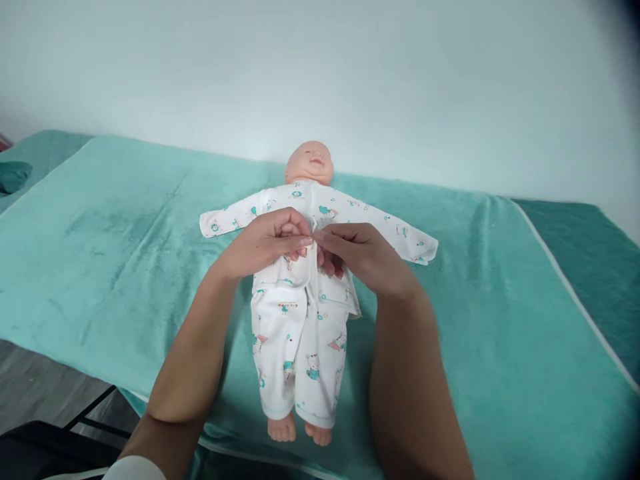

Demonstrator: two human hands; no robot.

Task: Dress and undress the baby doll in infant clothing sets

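Note:
A baby doll (309, 162) lies on its back, wearing a white printed jacket (345, 200) and matching white trousers (320, 353). Both sleeves stretch out to the sides, and the bare feet show below the trouser cuffs. Over the doll's chest, my left hand (280, 241) pinches the jacket's front edge between thumb and fingers. My right hand (353, 253) meets it at the middle, also pinching the front edge. The fingertips of both hands nearly touch. Whatever fastener lies between them is hidden by the fingers. Below my hands the jacket's lower front hangs loose over the trousers.
A teal plush cover (150, 267) spreads beneath the doll, with a darker teal cloth (590, 253) at the right. A pale wall (320, 73) rises behind. At the lower left are a black chair-like object (55, 447) and grey floor (40, 380).

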